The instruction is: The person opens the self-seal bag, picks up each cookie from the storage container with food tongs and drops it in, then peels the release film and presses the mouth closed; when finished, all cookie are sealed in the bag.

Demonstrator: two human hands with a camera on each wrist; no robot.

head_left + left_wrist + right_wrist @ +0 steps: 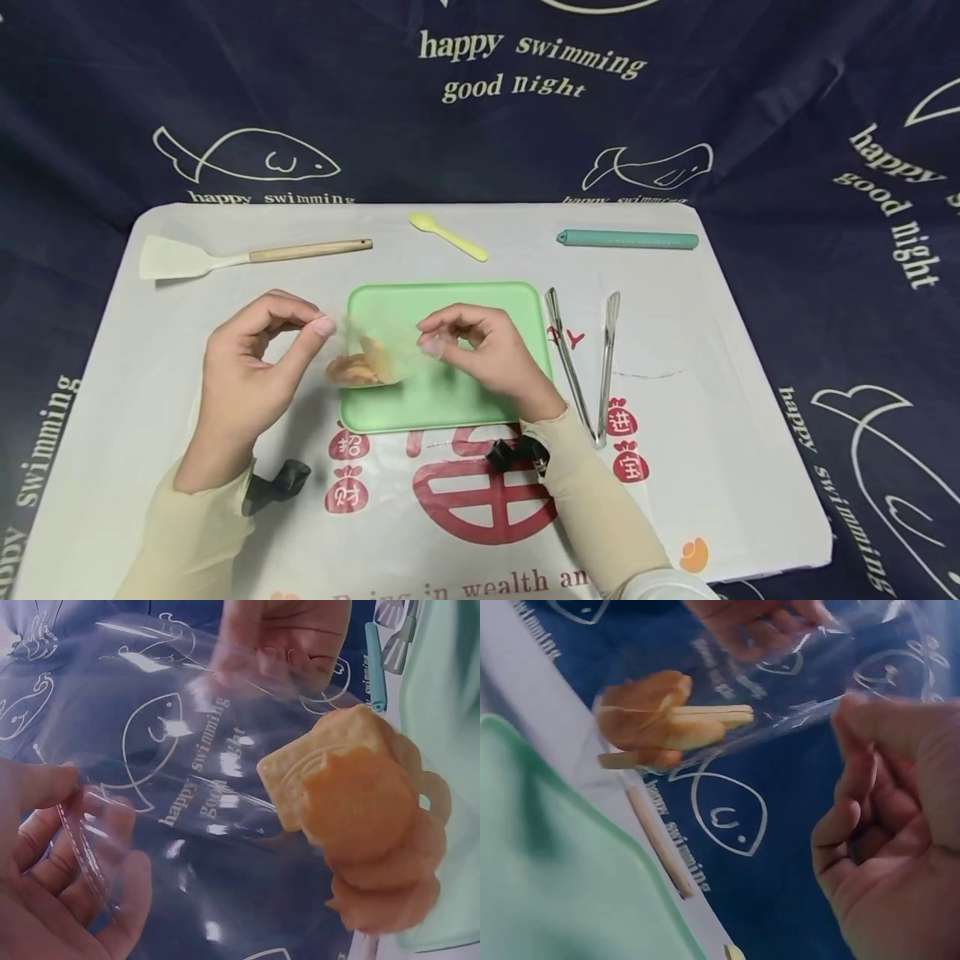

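Observation:
A clear plastic bag (225,780) hangs between my two hands. Several golden biscuits (360,802), round ones and a rectangular one, lie bunched at its bottom. At one edge of the bag's top, my left hand (251,371) pinches the film between thumb and forefinger. My right hand (491,354) pinches the opposite edge with its fingertips. In the head view the bag and biscuits (360,370) look blurred and hover over the left part of a light green tray (442,423). Whether the bag's mouth is parted cannot be told.
Along the back of the white table (750,475) lie a white spatula (180,258) with a wooden handle, a yellow spoon (450,237) and a teal stick-shaped object (630,240). Metal tongs (604,367) rest spread to the tray's right. Dark printed cloth (465,158) surrounds the table.

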